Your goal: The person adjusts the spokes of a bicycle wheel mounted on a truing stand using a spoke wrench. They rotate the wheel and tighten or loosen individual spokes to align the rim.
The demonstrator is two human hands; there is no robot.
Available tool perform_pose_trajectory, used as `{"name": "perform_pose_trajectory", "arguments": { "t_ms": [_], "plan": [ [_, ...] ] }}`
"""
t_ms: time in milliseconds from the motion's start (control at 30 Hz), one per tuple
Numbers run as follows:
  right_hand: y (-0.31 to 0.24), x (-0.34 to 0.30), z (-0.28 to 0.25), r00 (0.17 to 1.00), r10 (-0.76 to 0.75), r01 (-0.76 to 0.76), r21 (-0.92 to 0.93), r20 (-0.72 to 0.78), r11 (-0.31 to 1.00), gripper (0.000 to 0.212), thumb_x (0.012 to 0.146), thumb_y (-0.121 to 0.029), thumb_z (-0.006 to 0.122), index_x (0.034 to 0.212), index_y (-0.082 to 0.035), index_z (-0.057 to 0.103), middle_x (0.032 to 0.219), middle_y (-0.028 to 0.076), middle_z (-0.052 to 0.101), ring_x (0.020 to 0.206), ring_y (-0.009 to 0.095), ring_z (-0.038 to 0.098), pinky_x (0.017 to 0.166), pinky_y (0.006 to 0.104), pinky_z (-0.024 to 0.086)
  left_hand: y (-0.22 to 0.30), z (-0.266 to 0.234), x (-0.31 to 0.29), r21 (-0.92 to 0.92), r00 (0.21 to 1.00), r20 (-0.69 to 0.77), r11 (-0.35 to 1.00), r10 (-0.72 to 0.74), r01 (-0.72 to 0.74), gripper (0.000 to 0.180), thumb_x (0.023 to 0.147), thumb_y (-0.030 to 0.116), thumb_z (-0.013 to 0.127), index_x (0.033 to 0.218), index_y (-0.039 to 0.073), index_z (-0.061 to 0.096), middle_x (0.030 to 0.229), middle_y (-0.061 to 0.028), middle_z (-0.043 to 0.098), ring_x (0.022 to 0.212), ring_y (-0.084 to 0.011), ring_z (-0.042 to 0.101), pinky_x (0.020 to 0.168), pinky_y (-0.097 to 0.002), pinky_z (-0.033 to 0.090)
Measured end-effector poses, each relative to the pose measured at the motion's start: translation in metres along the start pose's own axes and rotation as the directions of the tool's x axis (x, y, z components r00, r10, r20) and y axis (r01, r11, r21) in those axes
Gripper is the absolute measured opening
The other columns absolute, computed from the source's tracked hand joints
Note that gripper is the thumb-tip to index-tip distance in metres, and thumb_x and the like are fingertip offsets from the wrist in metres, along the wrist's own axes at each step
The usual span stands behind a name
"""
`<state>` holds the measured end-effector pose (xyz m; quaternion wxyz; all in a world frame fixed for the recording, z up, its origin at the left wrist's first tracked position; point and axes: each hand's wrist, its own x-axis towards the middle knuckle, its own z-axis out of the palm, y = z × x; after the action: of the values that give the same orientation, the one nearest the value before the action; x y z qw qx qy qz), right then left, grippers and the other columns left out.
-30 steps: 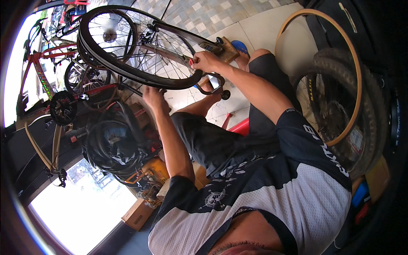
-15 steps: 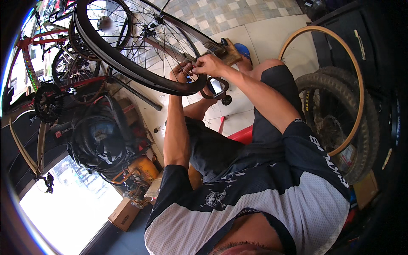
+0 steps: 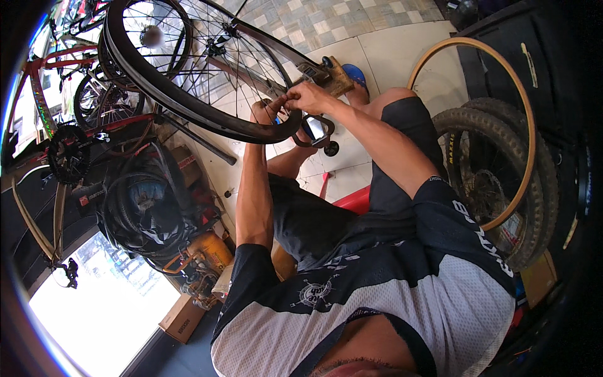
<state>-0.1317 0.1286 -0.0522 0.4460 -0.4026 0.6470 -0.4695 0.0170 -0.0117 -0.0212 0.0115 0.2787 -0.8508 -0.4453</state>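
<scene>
A black bicycle wheel (image 3: 188,107) with a deep dark rim and thin spokes stands tilted before me, held in a truing stand (image 3: 317,72) with metal arms and a wooden base. My left hand (image 3: 266,112) reaches among the spokes close to the rim's near end, its fingers pinched together. Right beside it, my right hand (image 3: 306,97) is closed too, thumb and fingertips meeting at the spokes just above the rim. The fingertips of both hands nearly touch. Whatever small thing they grip is too small to make out.
Knobby tires (image 3: 496,176) and a tan hoop (image 3: 531,125) lean at the right against a dark cabinet. On the left are a red bike frame (image 3: 41,94), a heap of black tubes (image 3: 147,195) and an orange compressor (image 3: 210,248). A red stool (image 3: 353,201) shows between my legs.
My left hand has turned slightly, its fingers now more bunched against the right fingertips. The right hand stays at nearly the same spot on the spokes. The whole view has shifted a little.
</scene>
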Motion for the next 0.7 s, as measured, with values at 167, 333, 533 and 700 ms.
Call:
{"name": "perform_pose_trajectory", "arguments": {
  "t_ms": [167, 333, 533, 700],
  "plan": [
    [0.003, 0.002, 0.012, 0.997, 0.049, -0.047, 0.034, -0.057, 0.998, 0.027, 0.084, -0.029, 0.073, 0.097, -0.006, 0.075, 0.086, 0.014, 0.074, 0.08, 0.025, 0.071, 0.073, 0.0384, 0.053, 0.003, 0.004, -0.002, 0.072, 0.984, -0.069, 0.984, 0.166, -0.161, 0.024, 0.089, 0.031, 0.074, 0.086, 0.007, 0.072, 0.062, -0.0064, 0.06, 0.052, -0.017, 0.056, 0.05, -0.0326, 0.043],
    [0.006, 0.0, 0.014, 0.993, 0.102, -0.094, 0.118, -0.064, 0.989, 0.025, 0.085, -0.027, 0.072, 0.096, -0.004, 0.075, 0.087, 0.014, 0.074, 0.08, 0.025, 0.071, 0.073, 0.0385, 0.053, 0.027, 0.002, 0.001, -0.243, 0.926, -0.072, 0.907, -0.37, 0.344, 0.035, 0.089, 0.038, 0.076, 0.078, 0.005, 0.071, 0.063, -0.0052, 0.064, 0.054, -0.0118, 0.056, 0.051, -0.0306, 0.043],
    [-0.001, 0.004, 0.002, 0.997, 0.061, -0.059, 0.048, -0.043, 0.997, 0.035, 0.081, -0.035, 0.075, 0.095, -0.002, 0.075, 0.086, 0.016, 0.074, 0.08, 0.026, 0.072, 0.074, 0.0386, 0.053, 0.023, -0.003, -0.001, -0.262, 0.924, -0.082, 0.903, -0.372, 0.341, 0.05, 0.088, 0.048, 0.077, 0.08, -0.002, 0.072, 0.067, -0.0061, 0.068, 0.06, -0.0105, 0.058, 0.056, -0.028, 0.044],
    [-0.018, -0.004, -0.001, 0.999, -0.003, 0.0, -0.09, -0.037, 0.996, 0.036, 0.081, -0.034, 0.076, 0.093, -0.001, 0.074, 0.082, 0.017, 0.072, 0.077, 0.026, 0.07, 0.071, 0.0373, 0.052, 0.012, -0.008, -0.003, -0.266, 0.911, 0.049, 0.874, -0.409, 0.407, 0.047, 0.091, 0.045, 0.073, 0.083, -0.001, 0.071, 0.071, -0.0056, 0.067, 0.059, -0.0113, 0.059, 0.055, -0.027, 0.045]
  ]
}}
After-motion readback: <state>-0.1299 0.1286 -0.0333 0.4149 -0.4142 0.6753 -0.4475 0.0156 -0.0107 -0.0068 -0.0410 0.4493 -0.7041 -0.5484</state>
